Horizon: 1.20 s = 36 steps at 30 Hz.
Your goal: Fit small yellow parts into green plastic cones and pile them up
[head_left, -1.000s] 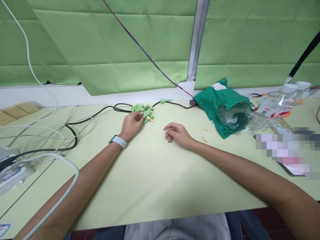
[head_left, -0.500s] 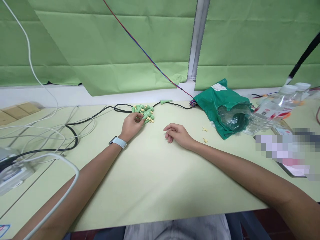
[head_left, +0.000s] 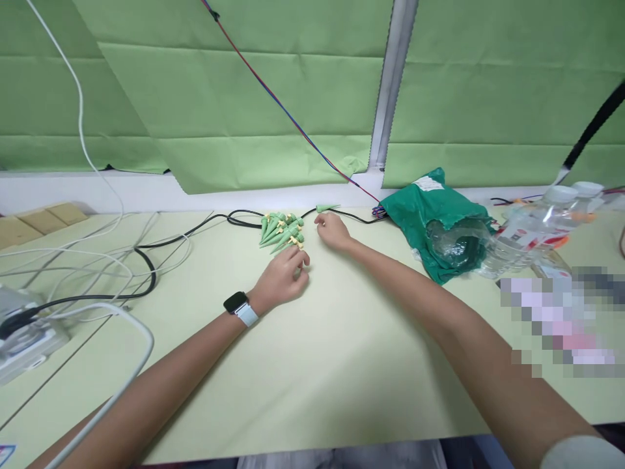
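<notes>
Green cone-shaped pieces with small yellow cross-shaped ends lie heaped together at the back of the table. Just in front of this heap is my left hand, fingers loosely bent and thumb apart, with nothing visible between them. My right hand rests to the right of the heap, its fingers slightly curled and partly hidden; I see nothing in them. Behind it, a single green cone lies on its side by the black cable.
A torn green plastic bag and clear bottles stand at the right, near a blurred-out flat item. Black and white cables sprawl at left beside a white power strip. Wooden blocks sit at the back left.
My left hand has drawn back from the heap toward me and to the right. My right hand has moved farther back, close to the single cone. The view has tilted up slightly.
</notes>
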Each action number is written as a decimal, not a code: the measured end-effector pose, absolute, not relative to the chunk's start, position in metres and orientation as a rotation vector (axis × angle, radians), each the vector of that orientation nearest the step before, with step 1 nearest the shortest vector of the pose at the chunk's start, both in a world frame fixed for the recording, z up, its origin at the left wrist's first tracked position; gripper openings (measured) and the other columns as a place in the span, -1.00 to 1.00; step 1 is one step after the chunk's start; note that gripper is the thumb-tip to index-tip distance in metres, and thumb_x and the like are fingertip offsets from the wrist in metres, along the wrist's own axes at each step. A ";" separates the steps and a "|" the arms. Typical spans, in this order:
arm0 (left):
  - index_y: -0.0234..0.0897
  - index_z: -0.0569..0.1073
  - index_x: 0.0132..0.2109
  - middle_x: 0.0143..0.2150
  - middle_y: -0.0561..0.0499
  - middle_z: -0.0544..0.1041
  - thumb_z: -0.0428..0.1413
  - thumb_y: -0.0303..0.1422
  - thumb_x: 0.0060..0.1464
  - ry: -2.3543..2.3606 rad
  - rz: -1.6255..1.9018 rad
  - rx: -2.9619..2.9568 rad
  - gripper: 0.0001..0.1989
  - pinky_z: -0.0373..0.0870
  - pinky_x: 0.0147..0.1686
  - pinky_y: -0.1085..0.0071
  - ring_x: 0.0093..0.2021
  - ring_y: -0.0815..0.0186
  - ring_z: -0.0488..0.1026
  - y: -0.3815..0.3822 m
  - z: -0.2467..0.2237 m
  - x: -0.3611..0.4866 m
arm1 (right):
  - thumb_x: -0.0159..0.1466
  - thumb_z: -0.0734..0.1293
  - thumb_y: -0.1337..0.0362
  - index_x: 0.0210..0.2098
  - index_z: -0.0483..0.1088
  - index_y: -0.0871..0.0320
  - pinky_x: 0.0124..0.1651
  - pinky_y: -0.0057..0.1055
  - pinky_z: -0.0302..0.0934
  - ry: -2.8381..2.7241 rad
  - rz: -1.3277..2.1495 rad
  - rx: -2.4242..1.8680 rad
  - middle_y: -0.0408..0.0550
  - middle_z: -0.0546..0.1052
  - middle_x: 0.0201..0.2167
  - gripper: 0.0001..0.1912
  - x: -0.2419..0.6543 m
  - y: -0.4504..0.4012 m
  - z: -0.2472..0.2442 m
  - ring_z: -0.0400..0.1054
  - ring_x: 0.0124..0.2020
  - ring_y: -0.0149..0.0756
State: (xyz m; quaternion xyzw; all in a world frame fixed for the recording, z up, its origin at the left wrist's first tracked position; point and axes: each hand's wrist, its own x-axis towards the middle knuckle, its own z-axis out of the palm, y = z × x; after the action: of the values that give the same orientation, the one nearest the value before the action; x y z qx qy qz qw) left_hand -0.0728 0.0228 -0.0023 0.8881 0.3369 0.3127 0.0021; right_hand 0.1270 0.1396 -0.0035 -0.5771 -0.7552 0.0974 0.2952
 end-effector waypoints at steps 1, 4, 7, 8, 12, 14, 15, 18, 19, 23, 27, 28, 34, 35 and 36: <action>-0.22 0.38 -0.16 -0.23 -0.05 0.38 0.05 -0.55 0.08 1.029 0.947 2.756 -0.81 0.33 -0.18 0.25 -0.23 0.19 0.36 0.020 -0.002 -0.071 | 0.36 0.14 0.44 0.07 0.52 0.18 0.15 -0.18 0.25 -1.999 0.206 -1.557 0.17 0.49 0.09 -0.59 0.127 0.151 0.001 0.36 0.09 -0.05; -0.23 0.38 -0.14 -0.18 -0.05 0.39 0.04 -0.55 0.11 1.057 0.937 2.642 -0.81 0.33 -0.20 0.29 -0.23 0.23 0.37 0.016 -0.002 -0.069 | 0.37 0.16 0.43 0.18 0.47 0.20 0.22 -0.09 0.13 -2.137 -0.146 -1.686 0.28 0.42 0.17 -0.54 0.126 0.177 0.005 0.23 0.21 0.08; -0.23 0.39 -0.13 -0.17 -0.05 0.40 0.04 -0.55 0.11 1.057 0.934 2.587 -0.81 0.33 -0.22 0.30 -0.24 0.24 0.38 0.018 -0.002 -0.071 | 0.37 0.17 0.40 0.19 0.45 0.21 0.22 -0.05 0.06 -2.281 -0.320 -1.764 0.31 0.40 0.20 -0.55 0.124 0.195 0.000 0.19 0.24 0.14; -0.23 0.40 -0.14 -0.17 -0.05 0.41 0.04 -0.55 0.11 1.047 0.944 2.575 -0.80 0.34 -0.21 0.30 -0.23 0.24 0.39 0.020 -0.003 -0.071 | 0.37 0.18 0.39 0.19 0.45 0.22 0.22 -0.05 0.06 -2.306 -0.342 -1.774 0.32 0.41 0.20 -0.55 0.123 0.199 -0.003 0.19 0.24 0.14; -0.23 0.42 -0.16 -0.18 -0.03 0.44 0.04 -0.58 0.09 1.032 1.081 2.490 -0.79 0.37 -0.11 0.27 -0.16 0.22 0.42 0.024 -0.006 -0.075 | 0.35 0.18 0.42 0.20 0.42 0.28 0.19 -0.05 0.07 -2.348 -0.373 -1.767 0.34 0.45 0.18 -0.54 0.122 0.205 -0.008 0.21 0.23 0.15; -0.23 0.42 -0.16 -0.19 -0.03 0.45 0.04 -0.59 0.09 1.024 1.130 2.466 -0.78 0.38 -0.10 0.26 -0.16 0.22 0.42 0.026 -0.007 -0.076 | 0.34 0.17 0.45 0.22 0.40 0.29 0.19 -0.06 0.07 -2.367 -0.402 -1.748 0.34 0.47 0.18 -0.52 0.124 0.202 -0.006 0.22 0.22 0.13; -0.23 0.43 -0.16 -0.19 -0.03 0.45 0.04 -0.59 0.09 1.017 1.140 2.467 -0.78 0.38 -0.11 0.26 -0.16 0.22 0.42 0.027 -0.007 -0.076 | 0.33 0.17 0.48 0.22 0.38 0.30 0.18 -0.07 0.07 -2.372 -0.418 -1.739 0.34 0.47 0.17 -0.51 0.126 0.199 -0.004 0.23 0.22 0.12; -0.23 0.43 -0.16 -0.19 -0.03 0.46 0.04 -0.59 0.09 1.009 1.150 2.477 -0.78 0.39 -0.11 0.26 -0.16 0.23 0.42 0.027 -0.006 -0.075 | 0.32 0.13 0.55 0.21 0.37 0.33 0.13 -0.09 0.09 -2.342 -0.483 -1.700 0.36 0.51 0.12 -0.50 0.136 0.187 0.006 0.28 0.17 0.11; -0.23 0.43 -0.16 -0.19 -0.03 0.46 0.04 -0.59 0.09 1.008 1.157 2.478 -0.78 0.39 -0.11 0.26 -0.17 0.23 0.42 0.027 -0.006 -0.075 | 0.33 0.11 0.56 0.18 0.38 0.33 0.10 -0.11 0.11 -2.315 -0.497 -1.678 0.36 0.53 0.09 -0.52 0.139 0.182 0.011 0.30 0.14 0.10; -0.23 0.44 -0.17 -0.20 -0.03 0.46 0.04 -0.59 0.11 1.011 1.183 2.485 -0.79 0.41 -0.10 0.26 -0.17 0.23 0.44 0.025 -0.003 -0.074 | 0.44 0.14 0.38 0.09 0.43 0.22 -0.03 -0.20 0.21 -2.131 -0.363 -1.533 0.24 0.59 0.02 -0.67 0.156 0.155 0.027 0.40 0.02 0.02; -0.23 0.51 0.03 -0.09 -0.08 0.51 0.08 -0.46 0.24 1.024 1.221 2.451 -0.75 0.42 0.02 0.20 -0.07 0.19 0.48 0.021 -0.001 -0.074 | 0.39 0.31 0.20 -0.06 0.47 0.11 -0.13 -0.31 0.32 -2.016 0.131 -1.236 -0.02 0.65 -0.11 -0.81 0.171 0.114 0.036 0.52 -0.24 -0.21; -0.22 0.52 0.10 -0.04 -0.10 0.53 0.09 -0.40 0.27 1.039 1.237 2.413 -0.71 0.41 0.07 0.18 -0.03 0.18 0.49 0.020 0.000 -0.073 | 0.37 0.35 0.15 -0.12 0.48 0.11 -0.19 -0.34 0.35 -2.009 0.291 -1.168 -0.05 0.65 -0.17 -0.81 0.174 0.101 0.038 0.52 -0.32 -0.26; -0.21 0.55 0.24 0.08 -0.13 0.62 0.23 -0.11 0.24 0.995 1.153 1.886 -0.50 0.37 0.18 0.13 0.09 0.07 0.53 0.006 0.002 -0.062 | 0.22 0.48 -0.07 -0.24 0.47 0.13 -0.43 -0.40 0.40 -1.936 1.000 -0.938 -0.07 0.61 -0.30 -0.61 0.176 0.029 0.039 0.55 -0.43 -0.27; -0.23 0.58 0.21 0.05 -0.13 0.65 0.27 -0.08 0.19 0.977 1.125 1.807 -0.48 0.39 0.15 0.14 0.06 0.06 0.55 0.004 0.003 -0.060 | 0.22 0.49 -0.07 -0.23 0.46 0.13 -0.42 -0.40 0.42 -1.926 1.041 -0.928 -0.08 0.61 -0.30 -0.61 0.175 0.020 0.038 0.56 -0.42 -0.27; -0.24 0.61 0.16 0.00 -0.13 0.66 0.31 -0.07 0.14 0.964 1.103 1.745 -0.48 0.41 0.12 0.14 0.03 0.05 0.56 0.003 0.003 -0.058 | 0.22 0.49 -0.06 -0.23 0.46 0.13 -0.41 -0.40 0.43 -1.914 1.065 -0.927 -0.08 0.61 -0.30 -0.62 0.174 0.012 0.036 0.56 -0.41 -0.28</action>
State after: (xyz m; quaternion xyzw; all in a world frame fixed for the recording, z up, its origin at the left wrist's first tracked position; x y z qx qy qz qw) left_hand -0.0577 0.0028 0.0033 0.6957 0.3844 0.4397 0.4182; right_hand 0.1738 0.0123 0.0361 -0.3618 -0.7468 0.4156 0.3725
